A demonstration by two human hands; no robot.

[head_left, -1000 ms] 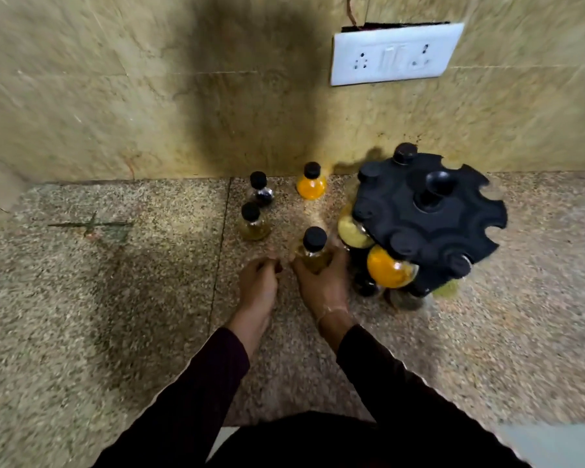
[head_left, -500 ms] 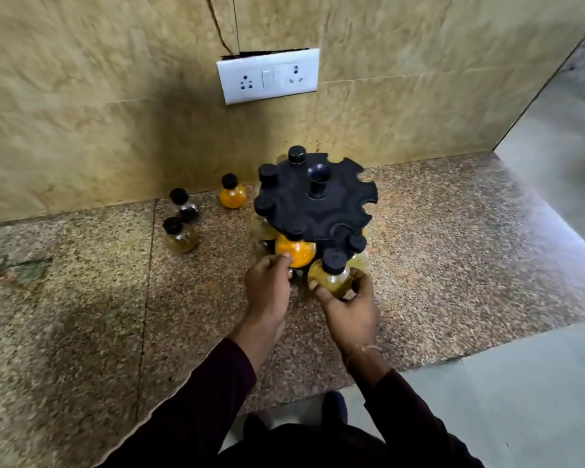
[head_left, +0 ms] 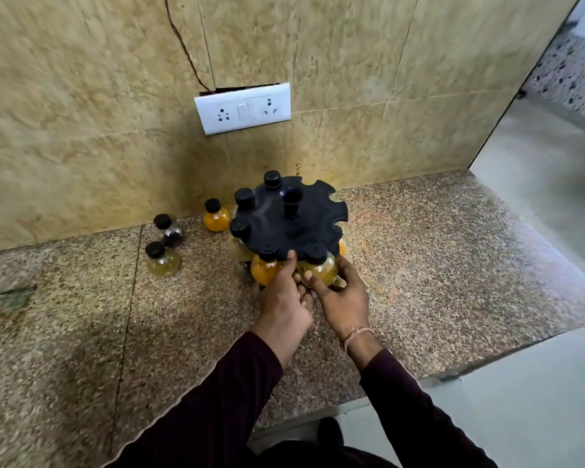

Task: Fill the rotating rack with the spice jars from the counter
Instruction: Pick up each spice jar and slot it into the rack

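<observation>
Right hand [head_left: 343, 298] fingers pinch a yellow-filled jar [head_left: 320, 270] at the black rack [head_left: 284, 217].

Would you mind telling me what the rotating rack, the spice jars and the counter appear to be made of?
The rotating rack looks like matte black moulded plastic: uniform colour, rounded notches, dull sheen. The spice jar under the right hand has a clear body showing yellow contents, glass or clear plastic, I cannot tell which, and a black cap, likely plastic. The counter looks like polished speckled granite, given its fine grain and soft reflections.
</observation>
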